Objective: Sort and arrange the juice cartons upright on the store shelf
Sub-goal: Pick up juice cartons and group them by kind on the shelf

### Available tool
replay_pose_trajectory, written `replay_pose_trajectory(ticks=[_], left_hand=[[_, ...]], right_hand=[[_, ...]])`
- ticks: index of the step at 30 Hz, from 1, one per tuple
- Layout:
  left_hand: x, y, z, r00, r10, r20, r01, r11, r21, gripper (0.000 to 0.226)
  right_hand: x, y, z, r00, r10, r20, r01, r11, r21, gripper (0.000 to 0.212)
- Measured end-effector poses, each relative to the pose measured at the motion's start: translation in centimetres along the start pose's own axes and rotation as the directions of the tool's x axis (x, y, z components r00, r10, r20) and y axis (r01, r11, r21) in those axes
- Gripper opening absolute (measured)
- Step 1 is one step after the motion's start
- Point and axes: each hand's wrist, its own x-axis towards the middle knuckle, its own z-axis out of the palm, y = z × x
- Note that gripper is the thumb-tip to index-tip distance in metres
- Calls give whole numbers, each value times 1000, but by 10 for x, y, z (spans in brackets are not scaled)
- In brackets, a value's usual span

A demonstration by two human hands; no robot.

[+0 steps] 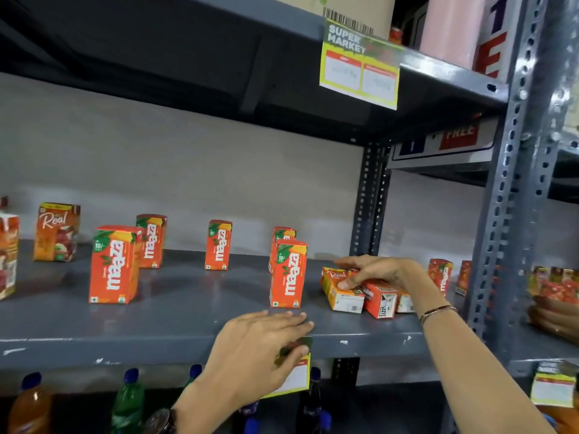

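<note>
While the right hand (372,270) rests on a cluster of toppled cartons (363,294) at the right of the grey shelf (175,311), its grip is closed on the Real carton (340,288) lying on its side there. Left hand (266,343): fingers flat and open on the shelf's front edge, holding nothing, covering a price tag (296,379). Upright Maaza cartons stand well apart along the shelf; nearest one (287,275) stands just beside the toppled cluster. Upright Real carton (56,232) stands far left.

Single head view, close before grey shelf (125,324), facing forward, slightly down; shelf edge crosses lower frame.
</note>
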Motion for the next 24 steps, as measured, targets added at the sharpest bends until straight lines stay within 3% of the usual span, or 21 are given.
replay_pose_trajectory(ticks=[5, 13, 17, 24], left_hand=[[-1, 1, 0, 1000, -14, 21, 13, 1000, 13, 36], [-4, 1, -5, 1000, 11, 9, -12, 997, 76, 45], [-13, 0, -14, 997, 16, -75, -10, 998, 70, 41], [-60, -22, -54, 980, -4, -200, 4, 1000, 2, 39]], right_hand=[[0, 0, 1, 998, -56, -43, 57, 998, 37, 66], [-16, 1, 5, 924, -263, -278, 320, 930, 181, 75], [-38, -12, 6, 807, -384, -449, 478, 871, 113, 52], [-63, -71, 18, 508, -513, -692, 655, 752, -76, 47]])
